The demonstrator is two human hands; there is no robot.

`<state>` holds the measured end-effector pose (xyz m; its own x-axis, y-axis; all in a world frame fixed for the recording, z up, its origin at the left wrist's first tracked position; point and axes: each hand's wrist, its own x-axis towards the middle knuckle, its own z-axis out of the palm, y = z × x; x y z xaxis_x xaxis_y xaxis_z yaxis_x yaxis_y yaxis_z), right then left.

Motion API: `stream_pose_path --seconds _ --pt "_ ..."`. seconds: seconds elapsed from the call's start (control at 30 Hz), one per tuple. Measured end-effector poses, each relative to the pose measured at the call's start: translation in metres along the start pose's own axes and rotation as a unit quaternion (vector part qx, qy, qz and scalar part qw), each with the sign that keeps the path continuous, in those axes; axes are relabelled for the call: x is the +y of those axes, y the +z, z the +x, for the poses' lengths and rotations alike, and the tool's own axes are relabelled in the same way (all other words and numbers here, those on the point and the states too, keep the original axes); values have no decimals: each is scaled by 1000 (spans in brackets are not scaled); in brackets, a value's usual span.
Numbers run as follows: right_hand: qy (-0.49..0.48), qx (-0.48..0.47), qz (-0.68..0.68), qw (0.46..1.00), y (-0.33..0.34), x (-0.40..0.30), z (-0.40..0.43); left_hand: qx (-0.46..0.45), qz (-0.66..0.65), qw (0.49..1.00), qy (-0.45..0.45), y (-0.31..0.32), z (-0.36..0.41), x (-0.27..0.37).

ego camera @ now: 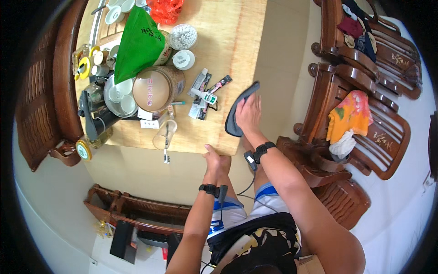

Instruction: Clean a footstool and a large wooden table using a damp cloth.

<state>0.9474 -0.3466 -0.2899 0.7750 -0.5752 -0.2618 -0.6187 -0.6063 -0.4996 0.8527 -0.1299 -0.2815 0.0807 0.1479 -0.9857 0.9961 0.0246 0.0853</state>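
Observation:
My right hand (249, 114) grips a dark grey cloth (236, 118) at the right edge of the wooden table (205, 137). Part of the cloth lies under the palm, and its far tip points away from me. My left hand (212, 161) is at the table's front edge with its thumb up against the wood. Its other fingers are mostly hidden, and nothing shows in it. Left of the cloth lie a small white bottle with a green label (208, 97) and several slim dark packets (219, 84). A clear cup (164, 135) lies tilted near the front edge with a toothbrush (166, 150) sticking out.
A large lidded tub (154, 89), a green bag (140, 44), a tub of cotton swabs (183, 36) and a white-lidded jar (183, 60) crowd the table's left. A red plastic bag (166, 10) lies beyond. Carved wooden chairs (379, 137) stand at right, one draped with an orange towel (349, 118).

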Motion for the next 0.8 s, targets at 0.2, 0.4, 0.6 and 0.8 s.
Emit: stream_pose_path --seconds 0.2,0.4,0.6,0.8 --pt "-65 102 1 993 -14 -7 57 -14 93 993 66 -7 -15 9" --pt "-230 137 -116 956 -33 -39 169 -14 86 994 64 -8 -28 12" --pt "-307 136 -171 926 -36 -81 310 2 262 959 105 17 -66 50" --pt "-336 139 -164 917 -26 -125 388 -135 -156 970 126 125 -97 118"
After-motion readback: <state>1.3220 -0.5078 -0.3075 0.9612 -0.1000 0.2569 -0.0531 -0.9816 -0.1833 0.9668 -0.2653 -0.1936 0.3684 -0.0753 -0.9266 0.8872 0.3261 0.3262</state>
